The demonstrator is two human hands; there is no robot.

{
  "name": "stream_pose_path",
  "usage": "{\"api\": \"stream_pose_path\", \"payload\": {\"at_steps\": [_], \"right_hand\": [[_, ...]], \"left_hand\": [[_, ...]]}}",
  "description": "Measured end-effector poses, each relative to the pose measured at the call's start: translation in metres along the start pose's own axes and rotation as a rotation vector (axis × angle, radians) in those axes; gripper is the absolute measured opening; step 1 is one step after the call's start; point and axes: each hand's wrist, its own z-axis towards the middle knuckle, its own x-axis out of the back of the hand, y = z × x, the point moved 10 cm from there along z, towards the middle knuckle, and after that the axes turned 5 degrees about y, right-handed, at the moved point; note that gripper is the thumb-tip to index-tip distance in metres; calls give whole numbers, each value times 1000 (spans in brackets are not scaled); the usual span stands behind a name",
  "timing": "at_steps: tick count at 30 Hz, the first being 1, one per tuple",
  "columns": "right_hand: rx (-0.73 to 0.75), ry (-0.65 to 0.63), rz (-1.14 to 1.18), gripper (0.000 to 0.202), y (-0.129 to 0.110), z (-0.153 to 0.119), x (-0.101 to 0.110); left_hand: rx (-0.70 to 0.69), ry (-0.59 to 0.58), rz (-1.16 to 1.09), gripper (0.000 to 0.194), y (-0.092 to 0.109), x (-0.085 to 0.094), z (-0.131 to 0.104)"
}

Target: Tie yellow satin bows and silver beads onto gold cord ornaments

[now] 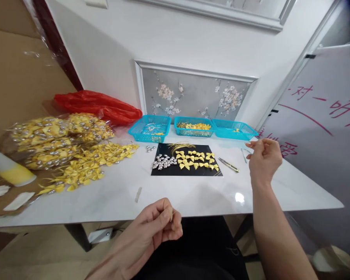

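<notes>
Thumb against bent fingers, the left hand (160, 221) is closed on the near side of the black board (189, 173); whether something thin is pinched there, I cannot tell. Right of the board, the right hand (264, 157) has its fingers curled in; I cannot tell whether the tips meet or hold anything. The white table (113, 194) carries the board. A whiteboard (317, 155) stands far to its right. Left of it are bagged yellow sprays (49, 134), with a red bag (96, 105) behind and loose sprays (87, 165) closer. Three blue baskets (140, 137) line its far side. Small scissors (230, 165) lie just right of it, between it and the right hand. On it are yellow bows (186, 165), silver beads (165, 162) to their left and thin golden wires (177, 146) along the far edge.
</notes>
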Motion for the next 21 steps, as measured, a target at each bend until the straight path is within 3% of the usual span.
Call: {"api": "stream_pose_path", "payload": {"at_steps": [8,12,15,18,21], "right_hand": [[-266,-18,166,33,27,3,1],[-391,-135,207,31,32,-10,-12],[-461,-420,212,32,10,-55,-37],[-559,-942,225,28,-31,-142,-66],[-615,-1375,237,34,-70,-218,-71]], "left_hand": [[17,-14,41,33,-1,-4,0],[-13,-16,128,32,5,-5,-4],[-55,-29,322,33,13,-7,-8],[-109,-21,600,35,21,-10,-10],[-127,-5,744,35,25,-11,-11]]}}
